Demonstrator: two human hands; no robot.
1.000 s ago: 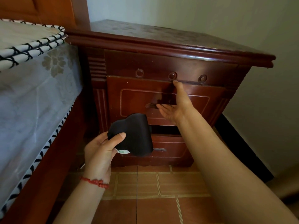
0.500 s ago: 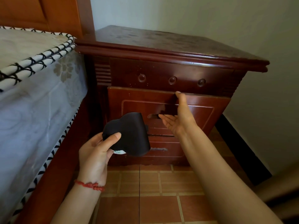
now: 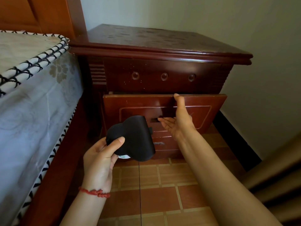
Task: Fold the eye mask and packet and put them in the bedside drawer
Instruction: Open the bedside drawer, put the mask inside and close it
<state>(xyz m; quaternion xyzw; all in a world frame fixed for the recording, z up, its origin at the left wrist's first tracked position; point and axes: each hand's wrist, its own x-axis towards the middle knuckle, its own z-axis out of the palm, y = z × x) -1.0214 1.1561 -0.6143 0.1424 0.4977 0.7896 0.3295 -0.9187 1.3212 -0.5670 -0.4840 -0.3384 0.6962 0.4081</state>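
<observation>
My left hand [image 3: 101,158] holds a folded black eye mask [image 3: 135,137] in front of the dark red bedside cabinet [image 3: 156,46]. A sliver of a white packet [image 3: 123,156] peeks out under the mask. The upper drawer [image 3: 216,108] stands pulled out a little, with a dark gap along its top edge. My right hand [image 3: 178,119] rests palm-up against the drawer front, thumb hooked on its top edge and fingertips at the handle slot [image 3: 154,120]. The drawer's inside is hidden.
A bed with a pale quilted mattress [image 3: 32,103] and a wooden frame stands close on the left. A lower drawer [image 3: 164,143] sits below, shut. Tiled floor [image 3: 162,193] lies underfoot. A wall [image 3: 268,79] and dark skirting run along the right.
The upper drawer has slid out toward me under my right hand. My left hand has kept the eye mask in about the same place. My head has moved back and up.
</observation>
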